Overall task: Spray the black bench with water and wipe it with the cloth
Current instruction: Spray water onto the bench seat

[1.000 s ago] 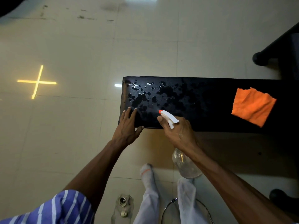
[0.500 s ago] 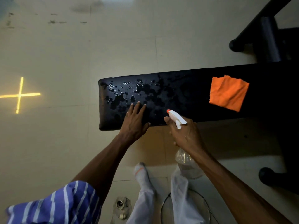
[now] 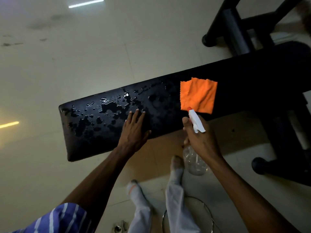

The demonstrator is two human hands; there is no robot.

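Wet bench, cloth in the line of fire.
Your left hand (image 3: 134,130) rests flat on the black bench (image 3: 107,132); your right hand (image 3: 200,140) grips the spray bottle (image 3: 196,121), whose nozzle may soak the orange cloth (image 3: 198,95).

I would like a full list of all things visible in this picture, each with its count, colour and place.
bench: one, black, crossing the middle, wet at its left end
water drops: many, clear, on the bench's left part
cloth: one, orange, flat on the bench
spray bottle: one, clear with white head, in the right hand
metal frame: one, black, upper right
floor: cream tiles
left hand: flat on the bench
right hand: grips the bottle
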